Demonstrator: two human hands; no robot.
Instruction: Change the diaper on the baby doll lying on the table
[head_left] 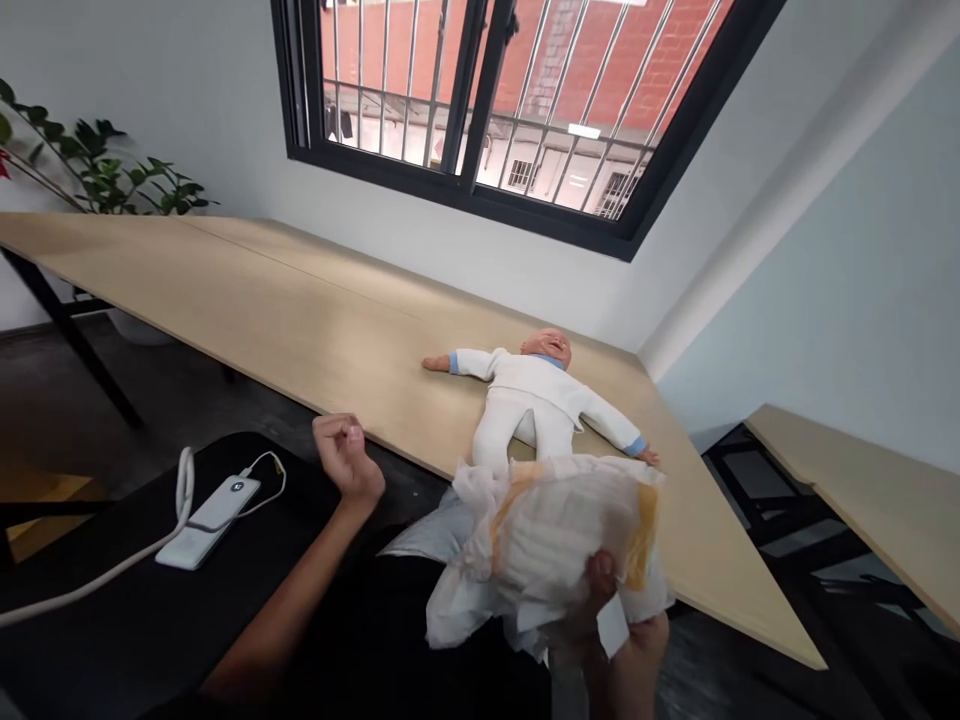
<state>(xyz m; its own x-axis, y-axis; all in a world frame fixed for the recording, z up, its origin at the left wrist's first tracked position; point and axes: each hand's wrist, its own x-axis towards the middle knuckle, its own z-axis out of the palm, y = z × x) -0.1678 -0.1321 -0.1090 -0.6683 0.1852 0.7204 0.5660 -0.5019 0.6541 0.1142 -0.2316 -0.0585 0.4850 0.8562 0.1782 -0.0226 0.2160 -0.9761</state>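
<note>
1. Right hand (600, 590) grips a bunched diaper (555, 540) from below, fingers pressed into its soft underside, and holds it up at the bench's (300, 310) near edge.
2. Left hand (345, 460) is curled half shut and holds nothing. It hovers beside the bench edge, well apart from the diaper, with the fingertips turned up.
3. At this moment the diaper is in the right hand, not fastened on anything. From the head view, it overlaps the lower legs of a baby doll (529, 400), hiding the feet, though how close the two are is hard to tell.
4. The doll lies on its back on the pale wood-grain bench, arms flung wide. Its smooth vinyl head and hands stand out against a ribbed white suit with blue cuffs and collar.
5. The diaper is thin, crinkled and papery, with a yellow strip (645, 535) along one side. A gray flap (427, 530) sticks out at its left, but I cannot tell whether it belongs to the diaper.
6. Nearer the left arm, a flat white power bank (210, 520) with a thick white cable (184, 480) lies on a black surface (127, 610).
</note>
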